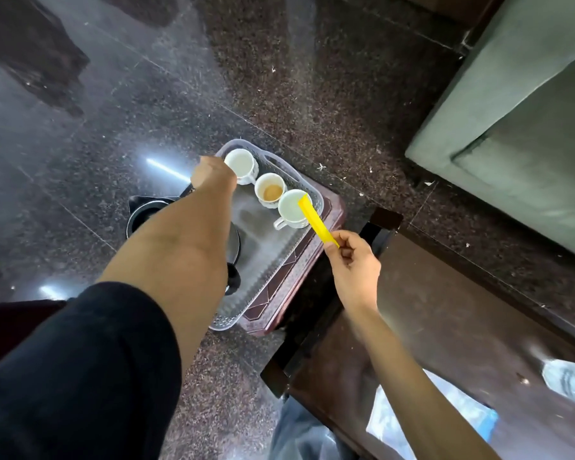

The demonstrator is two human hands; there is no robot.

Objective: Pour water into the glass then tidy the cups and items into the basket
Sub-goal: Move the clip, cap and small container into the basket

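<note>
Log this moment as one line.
left hand: at far cup, grip hidden | right hand: pinching yellow packet at near cup | basket: three cups inside

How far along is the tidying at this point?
Done: three cups sit in the basket. In hand: the right hand pinches a yellow sachet over the near cup; the left hand is at the far cup, grip hidden. Left: sachet into the basket. No glass is visible.
</note>
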